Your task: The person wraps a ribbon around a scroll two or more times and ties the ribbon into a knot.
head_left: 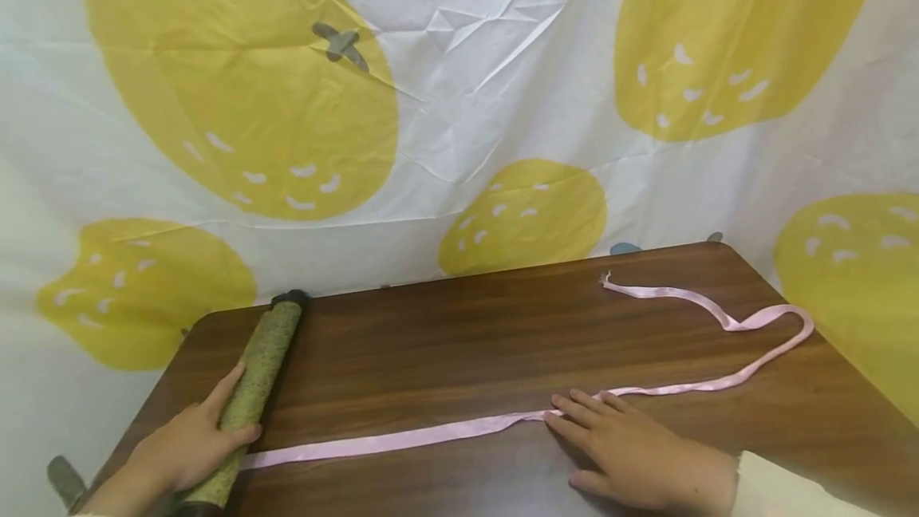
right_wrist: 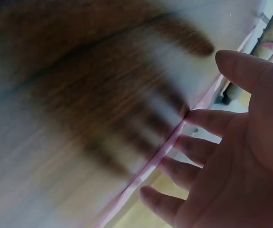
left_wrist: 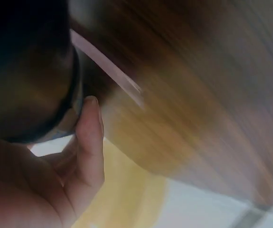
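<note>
My left hand point(head_left: 183, 443) grips a rolled scroll point(head_left: 267, 361) with a mottled green-gold covering and black ends, lying slantwise at the table's left side. In the left wrist view the scroll's dark, blurred end point(left_wrist: 27, 109) fills the upper left, the hand's curled fingers point(left_wrist: 89, 147) against it. From beneath the scroll a pink satin ribbon point(head_left: 380, 443) runs rightward across the table. My right hand point(head_left: 632, 453) lies palm down with fingers spread, its fingertips touching the ribbon. The right wrist view shows the ribbon point(right_wrist: 157, 159) along those fingertips.
The brown wood-grain table point(head_left: 445, 341) has rounded corners. Beyond my right hand the ribbon loops near the right edge and curls back to a frayed end point(head_left: 606, 281). A white cloth point(head_left: 459, 102) printed with yellow lemons hangs behind the table.
</note>
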